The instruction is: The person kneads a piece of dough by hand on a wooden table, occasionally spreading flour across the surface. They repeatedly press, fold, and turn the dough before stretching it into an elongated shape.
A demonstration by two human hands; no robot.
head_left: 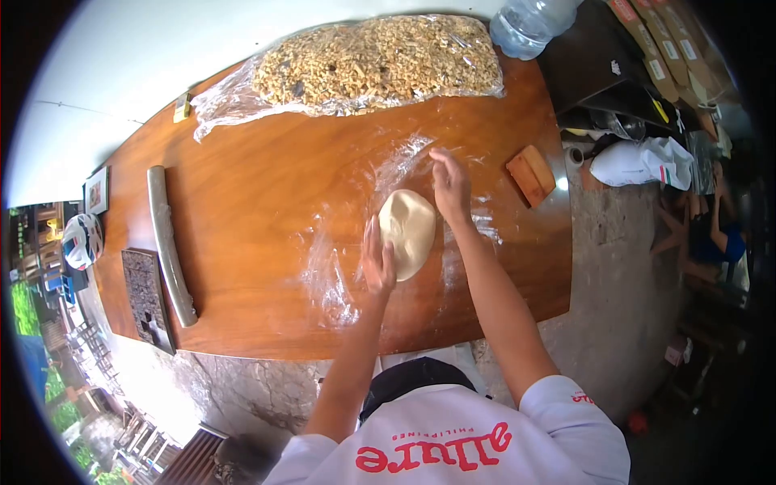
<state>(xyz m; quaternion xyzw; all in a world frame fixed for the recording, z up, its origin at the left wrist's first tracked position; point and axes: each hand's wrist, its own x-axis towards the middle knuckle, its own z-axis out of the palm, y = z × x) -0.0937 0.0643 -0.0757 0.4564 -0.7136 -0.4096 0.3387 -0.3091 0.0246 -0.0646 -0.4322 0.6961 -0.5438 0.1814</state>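
Note:
A flattened round of pale dough [409,236] with shallow dents lies on the brown wooden table [242,234]. My left hand [377,257] rests along its left edge, fingers stretched and thumb on the dough. On the other side, my right hand [451,187] is just beyond the upper right edge, fingers extended, with nothing held in it. White flour smears [327,283] mark the tabletop around the dough.
A large clear plastic bag of golden bits [380,65] lies along the far edge beside a water jug [529,28]. A wooden block [531,175] is at right. At left are a long grey tube [168,242], a dark carved board [147,297] and a small frame [96,191].

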